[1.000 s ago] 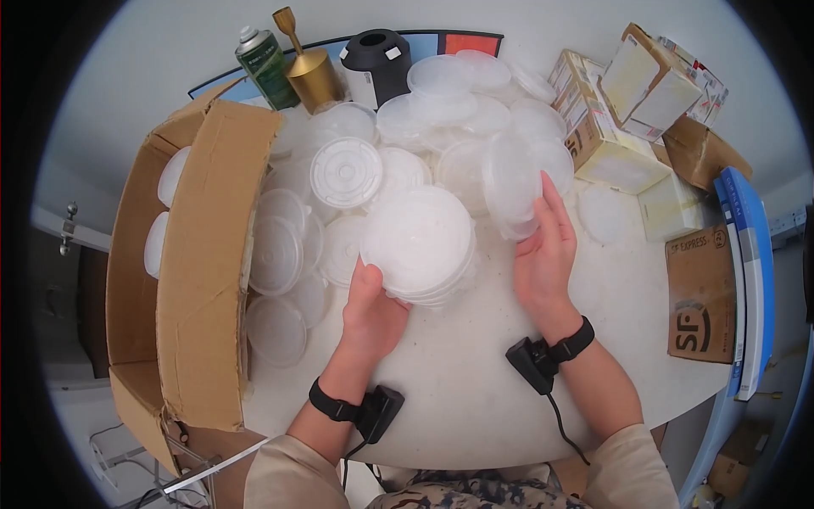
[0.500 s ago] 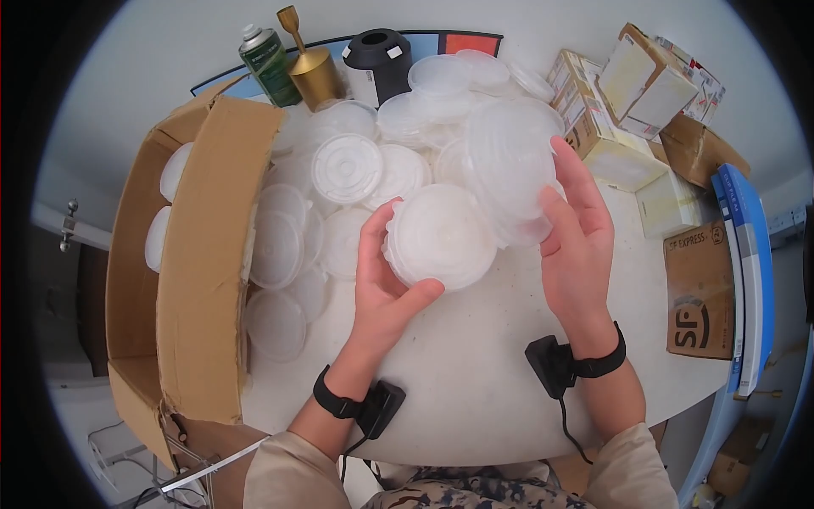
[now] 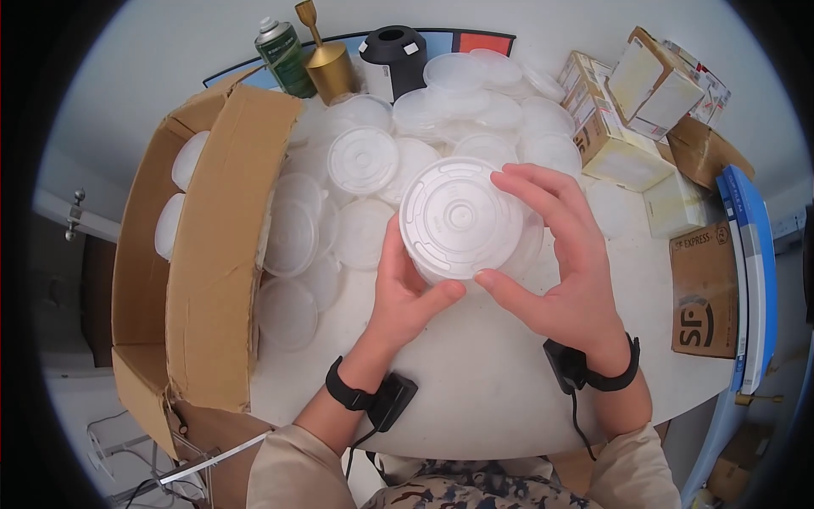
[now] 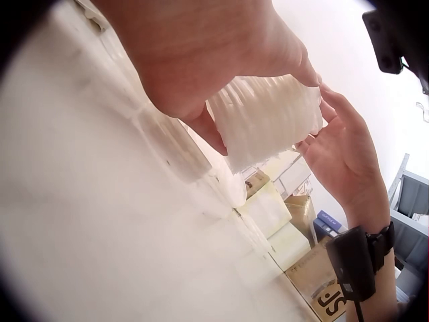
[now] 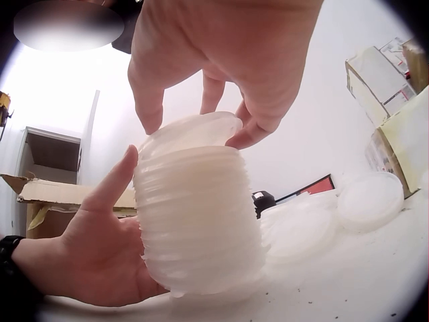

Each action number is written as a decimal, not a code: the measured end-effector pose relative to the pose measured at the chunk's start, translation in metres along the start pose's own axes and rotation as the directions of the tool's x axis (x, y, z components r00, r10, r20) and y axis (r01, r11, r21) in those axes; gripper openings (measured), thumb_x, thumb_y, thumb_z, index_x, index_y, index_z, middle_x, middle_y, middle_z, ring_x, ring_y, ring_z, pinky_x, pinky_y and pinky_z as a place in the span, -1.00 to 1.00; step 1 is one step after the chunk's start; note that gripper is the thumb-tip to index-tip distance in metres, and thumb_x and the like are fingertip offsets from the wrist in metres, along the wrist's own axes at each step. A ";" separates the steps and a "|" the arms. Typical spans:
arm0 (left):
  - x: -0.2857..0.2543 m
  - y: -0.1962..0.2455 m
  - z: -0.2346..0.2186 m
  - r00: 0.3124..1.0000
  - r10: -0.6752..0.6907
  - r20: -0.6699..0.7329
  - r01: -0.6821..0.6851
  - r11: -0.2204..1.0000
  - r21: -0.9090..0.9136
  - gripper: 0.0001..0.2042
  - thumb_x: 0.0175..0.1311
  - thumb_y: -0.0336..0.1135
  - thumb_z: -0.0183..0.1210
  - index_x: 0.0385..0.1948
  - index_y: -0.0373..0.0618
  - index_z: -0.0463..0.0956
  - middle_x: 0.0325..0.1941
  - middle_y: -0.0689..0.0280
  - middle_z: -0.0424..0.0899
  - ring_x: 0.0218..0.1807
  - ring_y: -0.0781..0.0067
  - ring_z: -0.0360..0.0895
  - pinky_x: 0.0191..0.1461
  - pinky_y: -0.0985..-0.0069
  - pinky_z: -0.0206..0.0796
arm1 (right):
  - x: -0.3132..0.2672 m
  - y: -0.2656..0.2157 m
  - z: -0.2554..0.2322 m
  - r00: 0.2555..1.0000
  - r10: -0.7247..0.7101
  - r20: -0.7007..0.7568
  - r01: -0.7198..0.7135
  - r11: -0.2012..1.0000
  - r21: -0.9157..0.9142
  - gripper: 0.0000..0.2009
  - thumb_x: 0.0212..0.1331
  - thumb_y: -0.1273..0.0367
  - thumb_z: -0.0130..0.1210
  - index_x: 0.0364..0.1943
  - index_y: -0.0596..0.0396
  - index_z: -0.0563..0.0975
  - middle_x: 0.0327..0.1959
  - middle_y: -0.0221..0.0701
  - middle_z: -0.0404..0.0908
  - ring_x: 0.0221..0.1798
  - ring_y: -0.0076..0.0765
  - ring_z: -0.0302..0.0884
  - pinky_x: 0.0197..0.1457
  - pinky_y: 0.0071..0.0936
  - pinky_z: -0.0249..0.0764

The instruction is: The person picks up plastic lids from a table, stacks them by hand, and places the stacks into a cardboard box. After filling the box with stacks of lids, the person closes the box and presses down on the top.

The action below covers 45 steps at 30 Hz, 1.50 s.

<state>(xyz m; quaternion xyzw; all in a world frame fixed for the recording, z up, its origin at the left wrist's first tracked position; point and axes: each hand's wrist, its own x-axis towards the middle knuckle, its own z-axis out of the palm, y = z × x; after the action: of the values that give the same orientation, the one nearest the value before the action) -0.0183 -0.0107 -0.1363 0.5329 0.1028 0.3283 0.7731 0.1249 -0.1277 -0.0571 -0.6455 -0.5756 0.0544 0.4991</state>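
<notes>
My left hand (image 3: 403, 301) grips a tall stack of translucent plastic lids (image 5: 198, 221), its thumb and fingers curled round the side. On top, my right hand (image 3: 572, 271) pinches the rim of a round lid (image 3: 460, 212) with ringed moulding. In the right wrist view that upper lid (image 5: 188, 131) sits slightly tilted over the stack, and the right fingertips are at its edge. The left wrist view shows the stack (image 4: 265, 121) lying between both hands, ridged along its side. Loose lids (image 3: 365, 159) lie heaped on the table just beyond the hands.
At left stands an open cardboard box (image 3: 225, 246) with lids inside. Along the back are a green can (image 3: 286, 59), a brass-coloured object (image 3: 328, 68) and a black-topped container (image 3: 393, 64). Small cartons (image 3: 623, 148), an SF Express box (image 3: 704, 293) and blue folders (image 3: 750, 263) line the right side.
The right hand has carried lids from the right-hand pile to the stack and now holds them over it. The left hand has moved right and turned with its stack.
</notes>
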 end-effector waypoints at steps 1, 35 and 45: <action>0.000 0.000 0.001 1.000 -0.015 -0.003 0.015 1.000 -0.006 -0.06 0.03 -0.23 0.45 0.40 -0.16 -0.02 0.39 0.20 0.21 0.44 0.31 0.18 0.45 0.29 0.07 | 0.001 -0.002 -0.003 0.999 0.003 0.044 -0.003 1.000 -0.008 -0.35 -0.16 0.37 0.39 0.18 -0.02 0.49 0.19 -0.23 0.33 0.24 -0.07 0.35 0.22 -0.23 0.37; -0.002 0.005 -0.001 0.976 -0.181 0.119 0.195 0.974 -0.116 -0.07 0.14 0.01 0.32 0.46 -0.14 -0.07 0.47 0.19 0.14 0.51 0.25 0.08 0.50 0.26 -0.05 | 0.009 0.014 -0.026 0.983 -0.099 0.156 0.072 0.983 0.168 -0.20 -0.24 0.29 0.46 0.25 0.09 0.40 0.28 -0.19 0.32 0.34 -0.06 0.28 0.37 -0.21 0.22; -0.003 0.005 0.001 0.981 -0.133 0.138 0.139 0.990 -0.036 -0.02 0.10 0.02 0.36 0.47 -0.10 -0.10 0.47 0.20 0.13 0.50 0.26 0.08 0.50 0.24 -0.05 | 0.007 0.014 -0.024 0.943 -0.066 0.327 0.034 0.994 0.102 -0.24 -0.22 0.24 0.44 0.23 -0.02 0.45 0.33 -0.17 0.28 0.36 -0.02 0.24 0.40 -0.14 0.18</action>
<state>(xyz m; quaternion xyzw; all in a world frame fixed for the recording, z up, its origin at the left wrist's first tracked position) -0.0219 -0.0120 -0.1325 0.5278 0.0788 0.2402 0.8109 0.1526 -0.1339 -0.0514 -0.5882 -0.6637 0.1761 0.4272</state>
